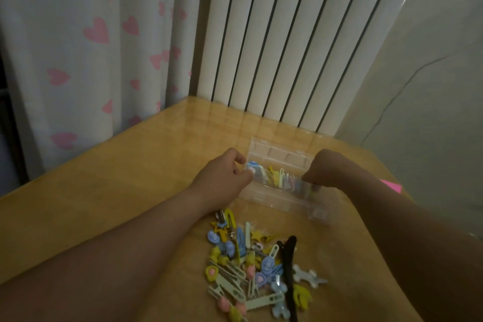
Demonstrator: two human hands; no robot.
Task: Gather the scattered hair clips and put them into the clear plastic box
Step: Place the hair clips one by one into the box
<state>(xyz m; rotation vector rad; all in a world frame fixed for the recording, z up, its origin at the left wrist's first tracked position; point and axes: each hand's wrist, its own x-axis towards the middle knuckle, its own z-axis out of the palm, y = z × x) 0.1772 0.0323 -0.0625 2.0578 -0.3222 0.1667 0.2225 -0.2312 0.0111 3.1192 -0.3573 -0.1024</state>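
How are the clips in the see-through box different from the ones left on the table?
The boxed clips stand side by side in a neat row inside the clear box; the loose pile lies jumbled on the table, clips overlapping. The boxed clips sit between the left hand and right hand; neither hand touches the loose pile. The pile has a long black clip; the row shows none. Both are mostly pastel blue and yellow.

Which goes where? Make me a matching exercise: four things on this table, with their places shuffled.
Things:
1 clear plastic box
2 black hair clip
3 pink paper
4 left hand

Places:
a at the table's right edge
b right side of the loose clip pile
c at the box's left end
d between left and right hand

Pairs: 1-d, 2-b, 3-a, 4-c
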